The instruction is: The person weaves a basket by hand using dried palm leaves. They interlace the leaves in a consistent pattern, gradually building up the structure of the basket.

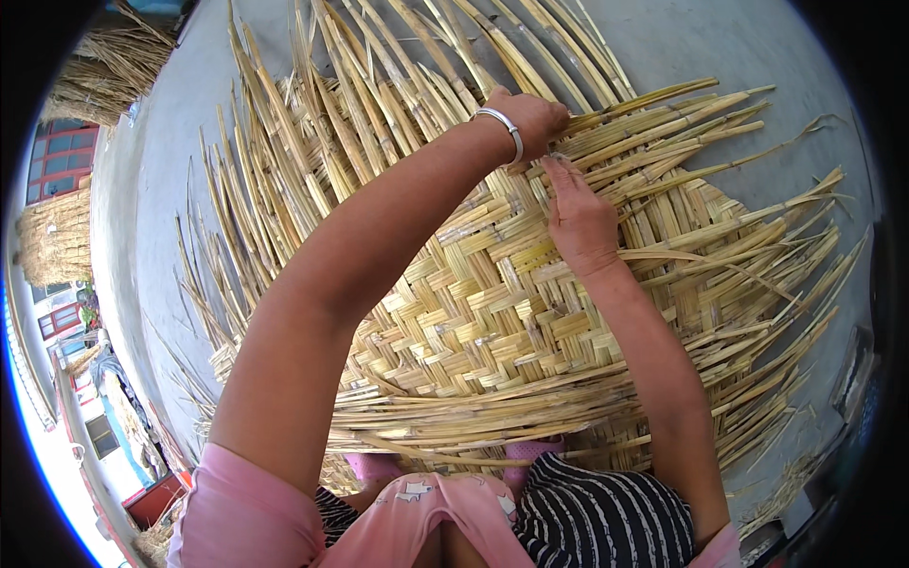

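A large woven mat [483, 303] of flattened yellow reed or stalk strips lies before me, its weave running over and under in short diagonal steps. Loose strip ends fan out beyond it at the far side and the right. My left hand [532, 121], with a silver bangle at the wrist, is closed around a bundle of stalk strips [644, 104] near the mat's far right part. Just below it my right hand [579, 218] presses its thumb and fingers together on strips at the edge of the weave; its fingertips partly hide what they pinch.
Grey concrete floor [757, 57] surrounds the mat. Pink shoes [530, 452] show at the mat's near edge. At the far left lie a heap of dry stalks [118, 62] and a straw bundle [55, 237] by a building with red-framed windows. Dark objects [852, 379] stand at the right rim.
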A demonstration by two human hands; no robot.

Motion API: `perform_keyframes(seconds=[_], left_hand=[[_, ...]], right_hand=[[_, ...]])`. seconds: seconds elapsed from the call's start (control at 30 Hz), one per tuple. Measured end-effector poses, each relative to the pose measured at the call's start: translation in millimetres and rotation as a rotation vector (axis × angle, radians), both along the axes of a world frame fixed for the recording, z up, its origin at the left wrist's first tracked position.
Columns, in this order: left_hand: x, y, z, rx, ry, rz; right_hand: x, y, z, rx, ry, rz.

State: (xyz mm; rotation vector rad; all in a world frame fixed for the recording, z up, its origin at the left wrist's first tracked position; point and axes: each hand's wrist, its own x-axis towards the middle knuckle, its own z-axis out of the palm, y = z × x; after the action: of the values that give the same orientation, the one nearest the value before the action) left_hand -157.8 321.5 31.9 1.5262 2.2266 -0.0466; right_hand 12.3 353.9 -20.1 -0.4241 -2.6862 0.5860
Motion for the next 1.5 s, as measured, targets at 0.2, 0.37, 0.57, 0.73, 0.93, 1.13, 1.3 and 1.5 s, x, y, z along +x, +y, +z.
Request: perform_keyframes(seconds=[0.2,0.37,0.57,0.73,0.93,1.13,1.3,1.5], left_hand=[[-5,17,12,-0.096,-0.057,0.037],[2,6,17,-0.066,0.061,-0.047],[14,-1,28,-0.009,0.117,-0.063],[13,-4,33,0.077,0.19,-0.104],[18,-19,61,0.271,0.122,-0.164],[25,-20,61,0.236,0.204,-0.097],[26,-25,69,0.247,0.137,-0.087],[30,-28,74,0.276,0.103,-0.073]], right_hand=[[14,15,30,-0.49,0.068,0.008],[55,31,68,-1.085,0.098,-0.224],[126,33,61,-1.619,-0.053,-0.453],[137,47,57,-1.729,0.123,-0.514],[118,55,94,-1.426,0.192,-0.388],[117,97,57,-0.757,-0.084,-0.333],[116,99,56,0.24,0.04,0.024],[98,92,48,-0.821,-0.217,0.033]])
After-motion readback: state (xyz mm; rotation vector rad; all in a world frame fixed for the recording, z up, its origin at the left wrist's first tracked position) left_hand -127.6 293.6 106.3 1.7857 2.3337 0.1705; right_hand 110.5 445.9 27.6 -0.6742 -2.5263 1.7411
